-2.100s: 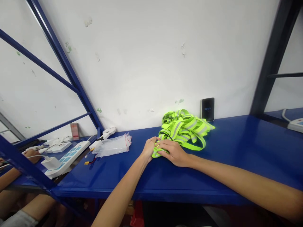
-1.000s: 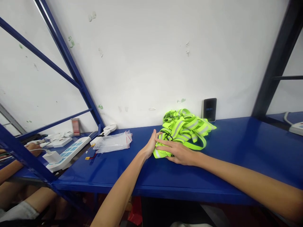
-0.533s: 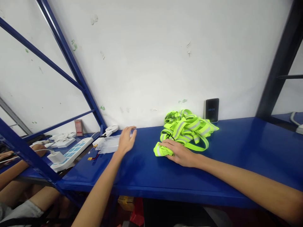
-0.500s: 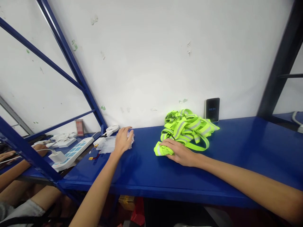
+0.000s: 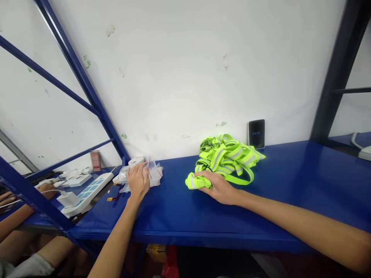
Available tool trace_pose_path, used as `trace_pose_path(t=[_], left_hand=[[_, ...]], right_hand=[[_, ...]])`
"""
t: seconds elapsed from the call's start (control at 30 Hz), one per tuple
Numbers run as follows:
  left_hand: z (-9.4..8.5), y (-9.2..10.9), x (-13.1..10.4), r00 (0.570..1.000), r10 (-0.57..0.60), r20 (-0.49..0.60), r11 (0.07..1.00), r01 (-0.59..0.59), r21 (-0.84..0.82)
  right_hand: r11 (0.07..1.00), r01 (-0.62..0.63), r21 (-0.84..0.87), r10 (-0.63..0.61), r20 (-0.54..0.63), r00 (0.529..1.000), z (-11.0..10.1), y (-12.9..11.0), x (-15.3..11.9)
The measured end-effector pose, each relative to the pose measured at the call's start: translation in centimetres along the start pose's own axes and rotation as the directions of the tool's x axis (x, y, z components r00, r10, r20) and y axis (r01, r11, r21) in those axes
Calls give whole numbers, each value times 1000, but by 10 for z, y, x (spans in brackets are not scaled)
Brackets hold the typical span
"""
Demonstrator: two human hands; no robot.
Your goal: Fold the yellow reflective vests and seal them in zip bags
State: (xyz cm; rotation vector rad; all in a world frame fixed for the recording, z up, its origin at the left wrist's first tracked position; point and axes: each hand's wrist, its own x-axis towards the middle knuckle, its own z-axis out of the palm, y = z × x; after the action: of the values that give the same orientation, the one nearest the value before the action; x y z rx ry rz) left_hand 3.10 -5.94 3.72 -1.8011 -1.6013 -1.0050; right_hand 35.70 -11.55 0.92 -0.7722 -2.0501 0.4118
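Your blue tabletop point(image 5: 179, 212) runs across the lower view, its surface glossy, its far edge against a white wall point(image 5: 174, 77) marked with chipped and greenish patches. Taking the middle of your view as the dial's centre, a blue frame post point(image 5: 78, 73) slants down at 10 o'clock and a dark post point(image 5: 337, 73) stands between 2 and 3.

Between 3 and 4 lies the heap of fluorescent yellow-green straps point(image 5: 228, 154); at 3, a device showing 22:31 point(image 5: 256, 134) leans upright by the wall. Your right hand point(image 5: 218, 188), between 4 and 5, is closed around a rolled strap bundle point(image 5: 194, 181) before the heap. At 8, your left hand point(image 5: 138, 181) is over the clear plastic bags point(image 5: 156, 175), fingers half bent; you cannot tell whether they pinch one. Farther out past 8 sit a power strip point(image 5: 90, 189) and another person's arm point(image 5: 17, 220).
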Motion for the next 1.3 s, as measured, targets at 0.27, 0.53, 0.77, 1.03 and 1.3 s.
trace_pose_path(t=[0.27,0.53,0.77,1.03,1.3], left_hand=[[6,94,-11,934,340,-107,867,-356,-348],[24,144,-16,934,334,-125,773,-347,-530],[27,150,-21,955,289,-65,854,-288,-434],[25,150,-21,960,279,4,848,-245,-470],[26,144,-21,990,141,2,833,-118,-541]], right_hand=[[732,-326,598,525,-191,829,-10,-15,16],[402,-273,874,608,-31,793,-20,-17,19],[609,-314,728,608,-175,774,-14,-14,19],[680,-376,629,603,-189,775,-12,-12,17],[301,-277,913,604,43,796,-25,-16,20]])
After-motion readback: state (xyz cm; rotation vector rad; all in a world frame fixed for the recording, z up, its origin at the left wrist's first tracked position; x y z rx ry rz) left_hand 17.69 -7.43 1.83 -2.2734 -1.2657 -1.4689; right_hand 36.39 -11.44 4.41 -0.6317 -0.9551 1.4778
